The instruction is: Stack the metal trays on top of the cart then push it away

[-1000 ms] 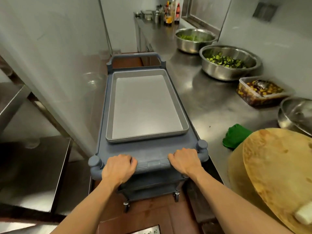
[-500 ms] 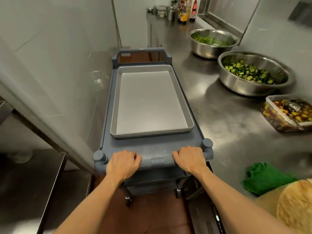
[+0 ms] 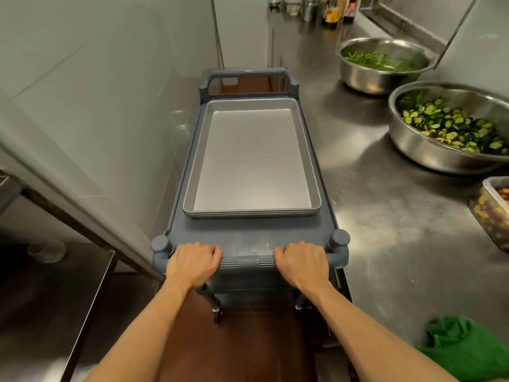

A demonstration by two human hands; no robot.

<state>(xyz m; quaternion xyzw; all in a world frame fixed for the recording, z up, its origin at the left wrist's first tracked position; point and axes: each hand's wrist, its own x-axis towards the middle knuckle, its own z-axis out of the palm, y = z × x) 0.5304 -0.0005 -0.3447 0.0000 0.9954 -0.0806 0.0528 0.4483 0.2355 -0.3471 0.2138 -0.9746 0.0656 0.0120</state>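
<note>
A stack of rectangular metal trays (image 3: 252, 158) lies flat on the top shelf of a grey-blue plastic cart (image 3: 248, 235). The cart stands in a narrow aisle and points away from me. My left hand (image 3: 192, 261) is wrapped around the left part of the cart's near handle. On the right part of the same handle my right hand (image 3: 301, 261) is closed. The ribbed middle of the handle shows between the two hands.
A steel wall (image 3: 96, 106) runs close along the cart's left side. A steel counter (image 3: 385, 216) runs along its right, with two metal bowls of greens (image 3: 451, 125), a plastic food tub (image 3: 493, 208) and a green cloth (image 3: 465, 348). Bottles (image 3: 330, 9) stand at the far end.
The cart has rolled forward down the aisle with both hands on its handle. The bowls and green cloth now sit nearer me, and the round wooden board has left the view.
</note>
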